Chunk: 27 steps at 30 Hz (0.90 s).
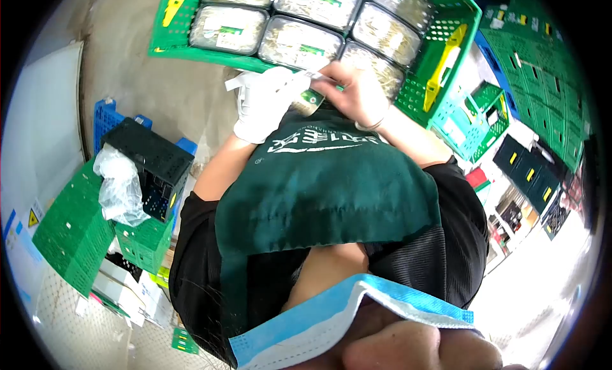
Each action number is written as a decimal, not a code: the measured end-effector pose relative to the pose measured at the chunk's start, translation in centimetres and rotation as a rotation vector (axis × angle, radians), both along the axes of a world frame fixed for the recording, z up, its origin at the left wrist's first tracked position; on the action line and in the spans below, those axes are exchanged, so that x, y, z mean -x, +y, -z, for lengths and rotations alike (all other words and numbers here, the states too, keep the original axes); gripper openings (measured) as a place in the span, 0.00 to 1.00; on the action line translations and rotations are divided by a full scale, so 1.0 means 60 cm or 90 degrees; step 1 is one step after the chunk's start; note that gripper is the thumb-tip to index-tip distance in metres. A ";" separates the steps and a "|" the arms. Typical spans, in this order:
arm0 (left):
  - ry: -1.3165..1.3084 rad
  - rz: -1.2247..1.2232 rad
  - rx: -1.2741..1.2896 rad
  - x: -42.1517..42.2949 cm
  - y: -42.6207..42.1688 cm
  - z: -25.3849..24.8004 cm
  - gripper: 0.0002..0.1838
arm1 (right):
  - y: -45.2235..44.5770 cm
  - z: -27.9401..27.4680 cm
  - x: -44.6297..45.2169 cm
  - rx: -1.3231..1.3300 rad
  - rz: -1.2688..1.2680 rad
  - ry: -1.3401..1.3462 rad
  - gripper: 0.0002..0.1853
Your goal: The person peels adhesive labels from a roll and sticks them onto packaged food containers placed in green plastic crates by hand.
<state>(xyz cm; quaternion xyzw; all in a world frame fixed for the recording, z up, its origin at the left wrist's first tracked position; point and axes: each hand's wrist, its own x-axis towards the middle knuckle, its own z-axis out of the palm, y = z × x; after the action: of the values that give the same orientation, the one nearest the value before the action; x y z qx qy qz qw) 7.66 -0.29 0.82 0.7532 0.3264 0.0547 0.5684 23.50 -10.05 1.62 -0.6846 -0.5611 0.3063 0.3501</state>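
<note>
My left hand (pixel 271 102), in a white glove, is closed with its fingers toward the right hand. A white strip (pixel 236 83) sticks out on its far left side. My bare right hand (pixel 357 96), with a band at the wrist, is closed, its fingertips pinching a thin white label strip (pixel 312 74) between the two hands. Just below the fingers shows a small piece with a dark green printed label (pixel 311 97); what it belongs to is partly hidden. Both hands are at the near edge of a green crate (pixel 245 62) holding several clear-topped trays of pale sprouts (pixel 299 43).
Yellow handles (pixel 444 67) mark the crate's side. At left, a black crate (pixel 150 147) with a clear plastic bag (pixel 121 185) stands on green crates (pixel 70 223). Stacked green crates (pixel 542 83) line the right, near a light green basket (pixel 462 127).
</note>
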 end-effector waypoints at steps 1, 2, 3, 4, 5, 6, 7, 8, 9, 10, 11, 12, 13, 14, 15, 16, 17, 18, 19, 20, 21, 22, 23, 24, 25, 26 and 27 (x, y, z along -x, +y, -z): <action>0.051 -0.005 0.074 -0.006 -0.003 0.006 0.09 | -0.006 -0.005 -0.030 0.005 0.018 -0.057 0.08; 0.047 0.011 0.079 -0.008 -0.004 0.013 0.09 | -0.012 -0.005 -0.071 0.068 0.102 -0.135 0.10; -0.003 0.089 -0.083 -0.006 -0.004 0.022 0.09 | -0.020 0.005 -0.118 0.132 0.182 -0.211 0.11; -0.055 0.165 -0.245 -0.002 -0.002 0.032 0.08 | -0.037 0.025 -0.169 0.167 0.192 -0.259 0.12; -0.061 0.175 -0.239 0.005 0.003 0.043 0.08 | -0.049 0.047 -0.207 0.202 0.202 -0.307 0.12; -0.040 0.154 -0.191 0.015 0.012 0.055 0.09 | -0.054 0.073 -0.215 0.371 0.136 -0.318 0.14; -0.018 0.133 -0.143 0.024 0.020 0.066 0.10 | -0.065 0.107 -0.217 0.539 0.067 -0.322 0.16; -0.035 0.043 -0.014 0.032 0.026 0.078 0.11 | -0.075 0.152 -0.208 0.600 0.028 -0.358 0.16; -0.038 0.048 -0.011 0.034 0.029 0.080 0.11 | -0.085 0.200 -0.197 0.661 -0.015 -0.394 0.15; -0.047 0.005 0.040 0.037 0.030 0.080 0.11 | -0.095 0.249 -0.191 0.621 0.038 -0.393 0.15; -0.056 -0.038 0.091 0.039 0.030 0.079 0.11 | -0.099 0.284 -0.188 0.581 0.090 -0.391 0.15; -0.073 -0.044 0.141 0.040 0.031 0.074 0.11 | -0.094 0.297 -0.184 0.605 0.132 -0.398 0.21; -0.073 -0.045 0.141 0.038 0.030 0.079 0.11 | -0.084 0.277 -0.182 0.605 0.131 -0.398 0.21; -0.064 -0.006 0.070 0.034 0.029 0.086 0.12 | -0.069 0.233 -0.183 0.640 0.111 -0.398 0.24; -0.055 0.033 -0.002 0.031 0.027 0.089 0.12 | -0.059 0.191 -0.180 0.676 0.090 -0.398 0.27; -0.056 0.032 -0.002 0.026 0.019 0.088 0.12 | -0.058 0.161 -0.172 0.630 0.122 -0.386 0.32; -0.119 0.016 -0.026 0.018 0.009 0.086 0.13 | -0.052 0.117 -0.159 0.526 0.124 -0.240 0.31; -0.151 0.007 -0.038 0.012 0.003 0.082 0.13 | -0.049 0.082 -0.141 0.419 0.124 -0.096 0.30; -0.183 -0.001 -0.051 0.007 -0.002 0.077 0.13 | -0.052 0.070 -0.122 0.255 0.071 0.234 0.25; -0.169 -0.026 0.146 0.002 -0.001 0.063 0.13 | -0.046 0.051 -0.098 0.166 -0.018 0.387 0.21; -0.151 -0.052 0.342 -0.003 0.001 0.048 0.13 | -0.040 0.024 -0.078 0.204 -0.055 0.316 0.16; -0.036 0.029 0.252 -0.003 0.013 0.034 0.11 | -0.041 0.026 -0.060 0.129 -0.036 0.322 0.14; -0.035 0.029 0.250 -0.004 0.023 0.027 0.11 | -0.043 0.030 -0.049 0.053 -0.017 0.327 0.12; 0.000 0.069 0.151 -0.007 0.031 0.023 0.11 | -0.042 0.024 -0.053 0.037 -0.001 0.372 0.11; 0.035 0.109 0.053 -0.009 0.037 0.021 0.10 | -0.037 0.013 -0.058 0.021 0.015 0.416 0.11; 0.014 0.105 0.056 -0.011 0.038 0.022 0.08 | -0.035 -0.006 -0.056 0.001 0.077 0.450 0.12; 0.015 0.105 0.054 -0.013 0.034 0.021 0.08 | -0.039 -0.002 -0.051 -0.008 0.097 0.372 0.12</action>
<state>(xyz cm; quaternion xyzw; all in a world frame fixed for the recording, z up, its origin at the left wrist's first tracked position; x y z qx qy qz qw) 8.41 1.73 -0.41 0.7532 0.2721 -0.0152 0.5987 26.57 -12.41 1.75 -0.6056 -0.3855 0.4595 0.5229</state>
